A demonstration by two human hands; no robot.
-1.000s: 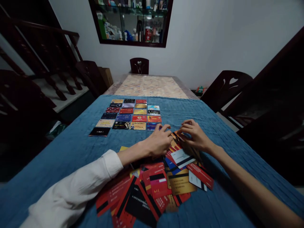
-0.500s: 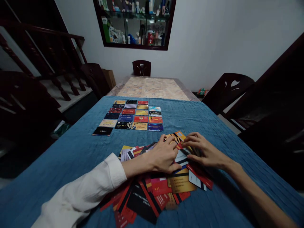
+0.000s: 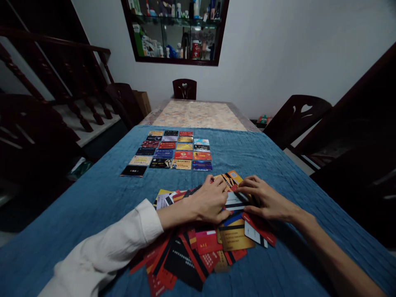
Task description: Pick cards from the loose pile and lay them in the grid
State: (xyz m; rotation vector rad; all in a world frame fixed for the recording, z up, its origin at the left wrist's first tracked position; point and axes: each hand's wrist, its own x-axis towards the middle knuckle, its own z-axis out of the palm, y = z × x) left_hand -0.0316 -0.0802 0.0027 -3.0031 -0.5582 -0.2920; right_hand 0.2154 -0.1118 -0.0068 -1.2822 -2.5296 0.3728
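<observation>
A loose pile of plastic cards lies on the blue cloth in front of me. My left hand (image 3: 212, 201), its wrist in a white sleeve, rests on the pile with fingers bent and thumb apart. My right hand (image 3: 266, 199) touches the pile's right side, thumb and fingers spread around the end of a pale card with a dark stripe (image 3: 235, 201). Beyond the fingertips is a yellow-orange card (image 3: 233, 176). Nearer to me lie a gold card (image 3: 236, 238), a black card (image 3: 182, 260) and a red card (image 3: 207, 242). My left hand and forearm hide part of the pile.
Several cards lie face up in columns farther off, among them a black card (image 3: 133, 170) and a dark blue card (image 3: 202, 165). The blue cloth (image 3: 102, 198) covers the near table. Chairs (image 3: 185, 88) stand around it; a glass-shelved cabinet (image 3: 176, 62) is set in the wall.
My left hand has shifted slightly left, its fingers bending more, and more of the pale striped card shows. My right hand has moved only a little. The card columns stay put.
</observation>
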